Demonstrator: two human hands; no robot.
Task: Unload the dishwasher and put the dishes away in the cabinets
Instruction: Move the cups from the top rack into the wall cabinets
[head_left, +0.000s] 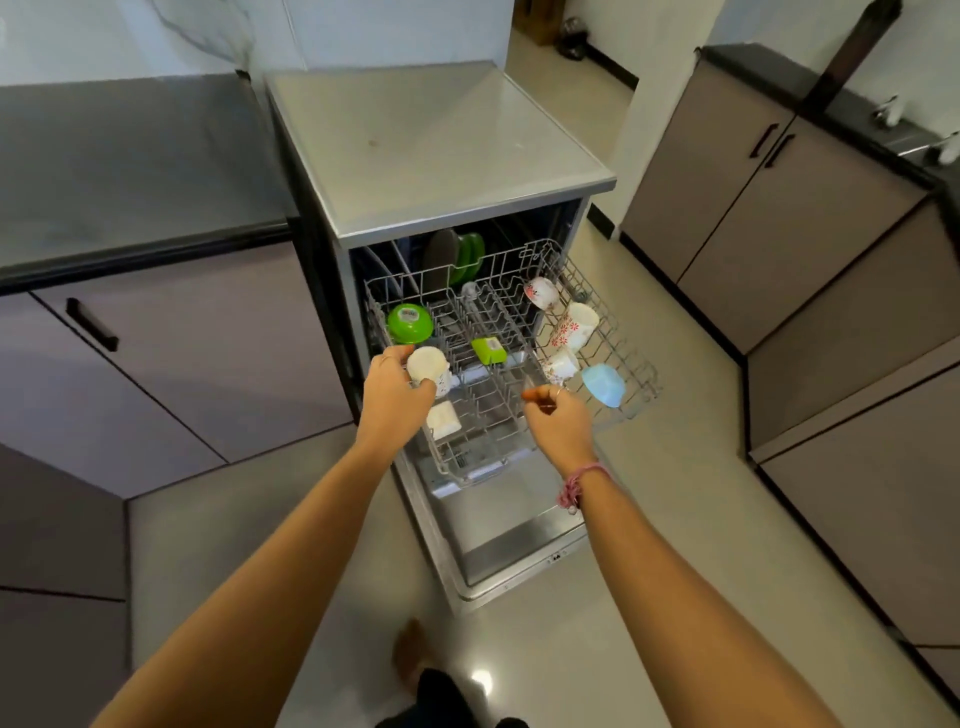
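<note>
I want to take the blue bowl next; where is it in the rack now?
In the head view, the blue bowl sits at the near right corner of the pulled-out rack, just right of the right hand and below the flowered cups.

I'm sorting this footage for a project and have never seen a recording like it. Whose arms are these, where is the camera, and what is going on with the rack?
There is no robot here. A person wears a wide-angle camera on the head, looking forward and down, so the two bare arms reaching in from the bottom are their own.

In front of them is an open dishwasher with its door folded down and the upper rack pulled out. The left hand grips a white cup at the rack's left side. The right hand is over the rack's front edge with curled fingers; whether it holds the wire I cannot tell.

Also in the rack: a green bowl, a small green container, flower-patterned cups on the right and a light blue bowl. Green plates stand further back.
</note>
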